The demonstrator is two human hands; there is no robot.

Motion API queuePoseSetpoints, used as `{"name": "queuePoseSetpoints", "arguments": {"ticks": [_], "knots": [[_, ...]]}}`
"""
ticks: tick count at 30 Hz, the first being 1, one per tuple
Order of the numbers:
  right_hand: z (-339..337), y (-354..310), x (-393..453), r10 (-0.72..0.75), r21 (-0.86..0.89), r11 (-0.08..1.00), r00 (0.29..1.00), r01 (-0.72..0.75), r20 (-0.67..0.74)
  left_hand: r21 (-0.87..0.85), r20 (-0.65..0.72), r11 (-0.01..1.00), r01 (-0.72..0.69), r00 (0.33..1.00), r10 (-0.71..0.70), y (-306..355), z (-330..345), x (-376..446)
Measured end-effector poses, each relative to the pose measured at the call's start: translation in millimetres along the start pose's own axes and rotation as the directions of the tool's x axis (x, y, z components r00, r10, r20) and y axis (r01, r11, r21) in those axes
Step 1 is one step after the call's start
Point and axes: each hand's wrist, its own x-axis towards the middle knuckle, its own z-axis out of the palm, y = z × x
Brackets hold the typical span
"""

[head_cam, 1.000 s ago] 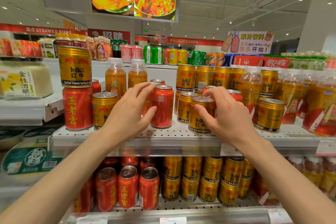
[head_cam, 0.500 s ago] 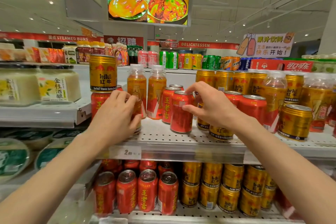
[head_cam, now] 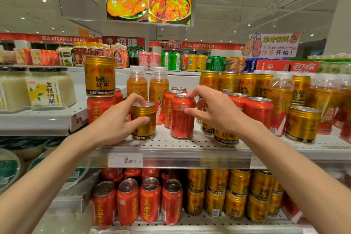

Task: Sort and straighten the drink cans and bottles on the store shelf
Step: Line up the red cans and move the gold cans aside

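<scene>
The left hand (head_cam: 115, 121) grips a gold can (head_cam: 143, 120), thumb across its front and fingers curled over its rim; the can stands upright near the front edge of the shelf (head_cam: 171, 148). The right hand (head_cam: 214, 112) pinches a red can (head_cam: 182, 116) just beside it, fingertips at the rim and side. Behind them stand two orange bottles (head_cam: 137, 83) and more red cans. At the shelf's left end, a gold can sits stacked on a red one.

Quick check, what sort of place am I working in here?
Most likely a supermarket drinks aisle: perforated shelf stocked with cans, a price tag on its edge, and a DELICATESSEN sign behind.
</scene>
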Motion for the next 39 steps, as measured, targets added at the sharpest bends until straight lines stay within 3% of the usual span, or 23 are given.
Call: {"name": "queuePoseSetpoints", "arguments": {"ticks": [6, 12, 16, 22, 29, 32, 35, 37, 39], "knots": [[-12.9, -2.3, -5.4, 0.035, 0.045, 0.998, 0.998, -0.038, 0.058, -0.103, -0.079, 0.993, 0.051, 0.995, -0.059, 5.4, 2.2, -0.4], [-27.1, 5.7, -26.3, 0.021, 0.111, 0.994, 0.999, -0.017, -0.031, -0.332, -0.194, 0.942, 0.044, 0.974, -0.114, 14.9, 1.4, -11.3], [-33.4, 8.2, -39.4, 0.017, 0.264, 0.964, 1.000, -0.013, -0.014, -0.526, -0.177, 0.850, -0.034, 0.982, -0.070, 40.3, -4.6, -11.0], [-39.2, 5.2, -50.8, 0.002, 0.453, 0.886, 0.979, -0.096, 0.205, -0.672, -0.051, 0.738, -0.071, 0.997, 0.049, 86.2, 17.6, 2.4], [-38.4, 12.0, -61.2, 0.039, 0.454, 0.885, 0.989, -0.102, 0.145, -0.744, -0.016, 0.661, -0.095, 0.992, 0.124, 101.9, 41.1, 16.2], [-46.1, 14.0, -67.1, 0.047, 0.442, 0.893, 0.994, -0.087, 0.099, -0.679, -0.062, 0.715, -0.167, 0.983, 0.171, 106.8, 42.4, 22.3], [-59.5, 21.5, -72.6, 0.089, 0.430, 0.898, 0.996, -0.093, 0.029, -0.491, -0.222, 0.830, -0.265, 0.959, 0.175, 104.8, 42.0, 33.8], [-69.6, 30.5, -78.4, 0.162, 0.437, 0.888, 0.987, -0.144, -0.002, -0.299, -0.318, 0.902, -0.312, 0.924, 0.214, 104.7, 44.7, 40.9], [-78.7, 40.7, -86.3, 0.232, 0.433, 0.879, 0.972, -0.198, -0.026, -0.046, -0.320, 0.929, -0.368, 0.886, 0.335, 108.7, 52.8, 46.0]]}}
